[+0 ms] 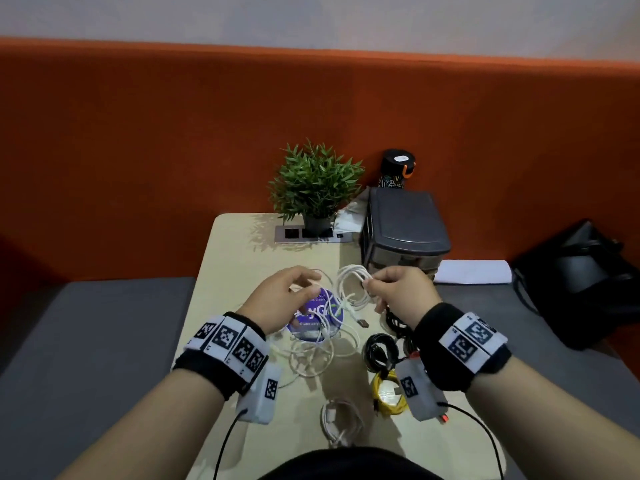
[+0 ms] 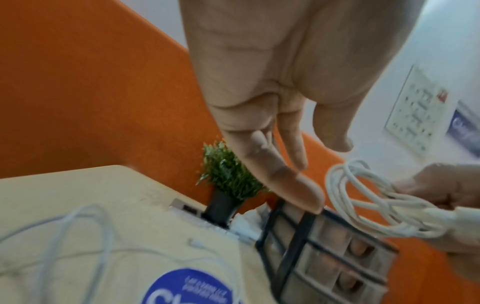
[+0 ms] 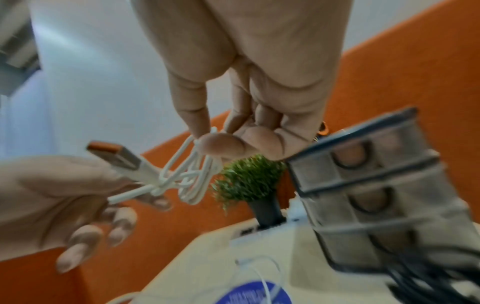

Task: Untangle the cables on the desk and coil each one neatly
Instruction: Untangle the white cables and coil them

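right hand lifted above table at frame centre, fingers pinching white coil; usb plug juts from coil. left hand beside it, fingers apart, relaxed, holding nothing. loose white cable sprawls over blue disc below hands. black coil, yellow coil, small white coil near lower table edge. drawer unit crowds right edge, plant at far edge; bare table upper left.
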### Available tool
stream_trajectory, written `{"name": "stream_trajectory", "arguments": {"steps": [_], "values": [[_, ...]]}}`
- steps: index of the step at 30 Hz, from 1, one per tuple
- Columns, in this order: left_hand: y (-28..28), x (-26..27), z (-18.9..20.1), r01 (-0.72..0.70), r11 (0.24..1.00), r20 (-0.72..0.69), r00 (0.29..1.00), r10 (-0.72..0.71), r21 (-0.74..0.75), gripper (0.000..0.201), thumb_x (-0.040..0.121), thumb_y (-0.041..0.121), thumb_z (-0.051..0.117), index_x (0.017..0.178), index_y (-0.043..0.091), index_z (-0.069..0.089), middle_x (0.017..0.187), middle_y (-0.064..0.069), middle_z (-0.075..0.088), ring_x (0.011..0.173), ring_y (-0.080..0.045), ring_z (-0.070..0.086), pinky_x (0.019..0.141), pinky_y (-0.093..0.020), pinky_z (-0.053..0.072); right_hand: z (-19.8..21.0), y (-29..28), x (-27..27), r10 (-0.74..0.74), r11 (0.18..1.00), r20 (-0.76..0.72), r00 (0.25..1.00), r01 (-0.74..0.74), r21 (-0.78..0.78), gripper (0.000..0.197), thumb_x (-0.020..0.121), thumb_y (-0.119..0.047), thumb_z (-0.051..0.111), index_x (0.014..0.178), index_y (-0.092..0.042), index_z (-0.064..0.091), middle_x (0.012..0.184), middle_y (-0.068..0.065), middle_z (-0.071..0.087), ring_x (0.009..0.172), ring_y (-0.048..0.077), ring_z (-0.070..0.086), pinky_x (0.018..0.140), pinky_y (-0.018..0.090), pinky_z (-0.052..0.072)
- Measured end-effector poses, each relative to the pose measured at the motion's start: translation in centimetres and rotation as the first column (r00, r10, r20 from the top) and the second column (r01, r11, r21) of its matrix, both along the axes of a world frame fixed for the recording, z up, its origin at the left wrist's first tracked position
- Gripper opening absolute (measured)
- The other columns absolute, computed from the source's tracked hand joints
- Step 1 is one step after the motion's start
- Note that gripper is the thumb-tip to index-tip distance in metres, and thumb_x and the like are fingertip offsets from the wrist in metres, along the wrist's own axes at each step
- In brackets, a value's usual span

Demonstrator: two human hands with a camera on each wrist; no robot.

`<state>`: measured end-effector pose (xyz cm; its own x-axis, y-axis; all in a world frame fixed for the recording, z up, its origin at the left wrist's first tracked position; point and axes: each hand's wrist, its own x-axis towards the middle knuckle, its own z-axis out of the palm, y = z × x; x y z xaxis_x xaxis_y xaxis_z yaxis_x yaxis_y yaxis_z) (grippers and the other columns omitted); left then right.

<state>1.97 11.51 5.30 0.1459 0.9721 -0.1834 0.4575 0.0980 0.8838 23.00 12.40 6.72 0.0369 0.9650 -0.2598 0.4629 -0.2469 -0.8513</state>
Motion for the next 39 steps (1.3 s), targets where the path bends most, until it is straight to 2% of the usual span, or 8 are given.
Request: {"name": "stream_trajectory", "arguments": {"steps": [4,9,14,19,25,32,37,39], "values": [[-1.0,-0.1,-3.7,0.136,0.987,-0.3,0.941,-0.157,-0.09,0.012,0.09,0.019,0.06,0.098,0.022,0.069,0.105,0.002,0.063,0.093,-0.016,0.059,0.078,-0.024,0.045,-4.3,1.3,1.6,-0.163,0.96,-0.081,0.983,0.139,-0.245,0.023,0.082,-0.007,0.062,0.06,-0.006,0.058,0.054,0.009,0.056,0.04,0.021,0.048,0.049,0.027,0.036],[-2.6,0.0,-7.6,0.266,0.936,-0.534,0.769,-0.351,-0.231,0.025,0.087,0.022,0.063,0.111,0.023,0.069,0.137,0.004,0.049,0.125,-0.014,0.043,0.103,-0.024,0.033,-8.2,2.6,2.3,-0.249,0.874,-0.032,0.968,0.211,-0.438,0.019,0.083,-0.009,0.06,0.065,-0.004,0.058,0.047,0.008,0.052,0.044,0.024,0.052,0.044,0.023,0.037],[-3.8,-0.5,-9.0,0.238,0.929,-0.662,0.653,-0.368,-0.282,0.026,0.089,0.023,0.058,0.112,0.024,0.068,0.128,0.004,0.057,0.118,-0.017,0.051,0.099,-0.03,0.04,-10.6,3.8,2.0,-0.283,0.834,-0.065,0.957,0.212,-0.509,0.023,0.091,-0.014,0.057,0.072,-0.003,0.058,0.041,0.005,0.056,0.041,0.023,0.056,0.038,0.022,0.042],[-4.0,-1.1,-8.9,0.162,0.959,-0.664,0.694,-0.279,-0.234,0.024,0.086,0.01,0.058,0.098,0.026,0.073,0.105,0.006,0.069,0.096,-0.013,0.063,0.085,-0.021,0.045,-12.2,4.3,1.9,-0.147,0.865,0.015,0.989,0.135,-0.483,0.015,0.089,-0.013,0.055,0.074,-0.011,0.058,0.071,0.012,0.068,0.057,0.023,0.068,0.057,0.032,0.057],[-4.3,-1.6,-6.8,0.005,0.999,-0.515,0.857,-0.031,-0.052,0.032,0.083,0.007,0.056,0.067,0.034,0.061,0.072,0.015,0.06,0.079,-0.009,0.063,0.078,-0.018,0.041,-9.9,3.6,1.4,-0.019,0.827,0.139,0.99,0.094,-0.554,0.032,0.091,-0.018,0.049,0.066,-0.002,0.058,0.056,0.013,0.063,0.04,0.025,0.057,0.045,0.023,0.042],[-4.9,-1.0,-3.2,-0.071,0.99,-0.269,0.958,0.102,0.123,0.039,0.08,0.002,0.062,0.06,0.036,0.062,0.073,0.018,0.065,0.082,-0.003,0.059,0.08,-0.021,0.044,-5.6,1.4,-2.1,0.139,0.879,-0.206,0.969,-0.217,-0.424,0.05,0.094,-0.046,0.051,0.094,0.002,0.065,0.073,0.017,0.067,0.047,0.024,0.057,0.042,0.021,0.042],[-5.7,0.7,-1.6,0.101,0.973,-0.241,0.969,-0.049,0.208,0.023,0.077,0.003,0.067,0.074,0.024,0.075,0.079,0.018,0.068,0.084,0.001,0.061,0.079,-0.017,0.046,-2.7,1.1,-4.4,0.18,0.924,-0.374,0.91,-0.287,-0.252,0.008,0.09,-0.006,0.06,0.096,-0.003,0.064,0.072,0.011,0.069,0.049,0.013,0.063,0.048,0.022,0.048],[-5.9,0.9,-1.5,0.095,0.973,-0.216,0.975,-0.048,0.21,0.02,0.081,0.005,0.066,0.081,0.024,0.074,0.092,0.018,0.068,0.092,0.002,0.06,0.086,-0.021,0.045,-1.5,1.1,-4.6,0.16,0.943,-0.438,0.884,-0.268,-0.197,0.014,0.09,0.004,0.054,0.099,-0.003,0.062,0.07,0.013,0.066,0.049,0.015,0.063,0.048,0.022,0.049]]}}
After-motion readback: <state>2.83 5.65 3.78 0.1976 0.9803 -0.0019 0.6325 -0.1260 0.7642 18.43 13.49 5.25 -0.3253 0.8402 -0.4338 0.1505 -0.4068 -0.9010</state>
